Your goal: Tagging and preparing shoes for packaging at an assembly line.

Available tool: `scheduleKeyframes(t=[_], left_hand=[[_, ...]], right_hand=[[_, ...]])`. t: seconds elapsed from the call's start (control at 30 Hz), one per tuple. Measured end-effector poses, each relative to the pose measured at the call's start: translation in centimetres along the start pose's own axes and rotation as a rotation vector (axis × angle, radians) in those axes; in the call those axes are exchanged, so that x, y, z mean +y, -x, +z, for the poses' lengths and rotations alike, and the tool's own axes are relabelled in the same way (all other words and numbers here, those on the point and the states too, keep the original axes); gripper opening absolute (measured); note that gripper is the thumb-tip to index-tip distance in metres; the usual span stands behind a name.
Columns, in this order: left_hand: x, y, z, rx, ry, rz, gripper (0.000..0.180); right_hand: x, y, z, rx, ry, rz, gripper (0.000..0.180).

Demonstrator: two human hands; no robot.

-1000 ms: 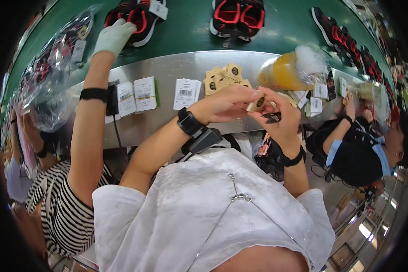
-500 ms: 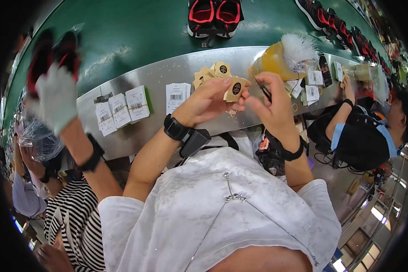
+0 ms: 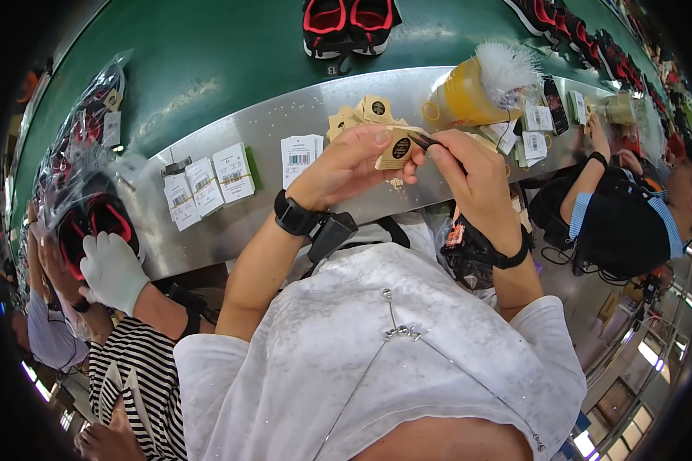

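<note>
My left hand (image 3: 355,157) is closed round a small stack of tan card tags (image 3: 397,147), each with a dark oval print. A small dark pointed tool (image 3: 423,140), like snips, is gripped in my right hand (image 3: 473,173). Its tip touches the top edge of the stack, beside my left fingertips. More tan tags (image 3: 367,110) lie in a loose pile on the metal ledge just beyond my hands. Pale crumbs or scraps (image 3: 396,184) are scattered on the metal below the held stack.
Banded white barcode tags (image 3: 207,183) and another white tag stack (image 3: 298,157) lie left. A yellow container (image 3: 457,91) with white bristly strands stands right. Black-red shoes (image 3: 349,27) sit on the green belt (image 3: 246,61). Co-workers flank me; a gloved hand (image 3: 114,270) holds shoes at left.
My right hand has come in leftward and brought the dark tool's tip to the tag stack. At left, the co-worker's gloved hand has drawn shoes nearer. The view has shifted slightly.
</note>
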State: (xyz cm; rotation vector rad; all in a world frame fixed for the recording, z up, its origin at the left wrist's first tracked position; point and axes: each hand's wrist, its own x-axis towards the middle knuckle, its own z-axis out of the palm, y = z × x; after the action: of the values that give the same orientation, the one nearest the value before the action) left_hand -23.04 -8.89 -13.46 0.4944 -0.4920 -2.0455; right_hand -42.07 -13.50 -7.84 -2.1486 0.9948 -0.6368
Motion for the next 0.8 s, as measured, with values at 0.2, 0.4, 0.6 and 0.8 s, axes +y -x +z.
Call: scheduleKeyframes(t=[0.2, 0.4, 0.6, 0.8], left_hand=[[0.1, 0.2, 0.2, 0.021, -0.083, -0.008, 0.047], [0.2, 0.5, 1.0, -0.027, -0.135, 0.052, 0.046], [-0.1, 0.8, 1.3, -0.005, -0.414, 0.096, 0.043], [-1.0, 0.7, 2.1, 0.107, -0.516, 0.03, 0.043]], right_hand=[[-0.7, 0.2, 0.0, 0.009, 0.047, -0.005, 0.011], [-2.1, 0.6, -0.6, -0.043, 0.108, 0.072, 0.011], [-3.0, 1.0, -1.0, -0.022, 0.236, 0.022, 0.005], [-1.5, 2.0, 0.4, 0.048, 0.226, 0.008, 0.005]])
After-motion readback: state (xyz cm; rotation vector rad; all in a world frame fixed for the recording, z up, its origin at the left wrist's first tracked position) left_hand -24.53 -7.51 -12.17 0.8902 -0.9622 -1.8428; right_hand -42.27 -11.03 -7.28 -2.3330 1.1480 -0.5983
